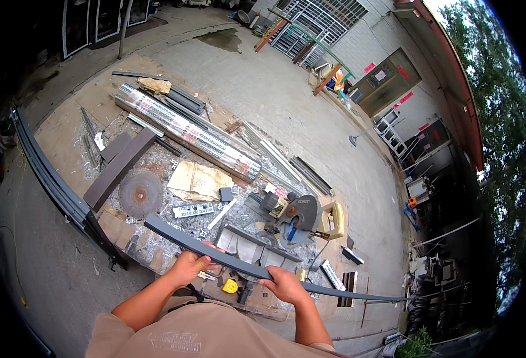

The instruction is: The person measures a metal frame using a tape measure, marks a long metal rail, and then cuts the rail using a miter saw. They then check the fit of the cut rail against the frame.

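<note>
"In the head view, what's held?"

"Left grip (186,267) and right grip (284,284) both clasp the long grey bar (236,261), across the near side of the surface (115,231)."

"Any writing?"

"Red and dark lettering runs along the wrapped bundle (186,132) beyond; a short strip (193,210) carries dark letters on white, and the brown shirt (233,328) has pale print."

Worktable (78,100) strewn with shavings (160,161). On it: wrapped bundle (185,131), saw (303,213), round disc (140,194) beside brown bar (120,170), crumpled paper (198,181), yellow tape measure (230,286) by near edge.
</note>
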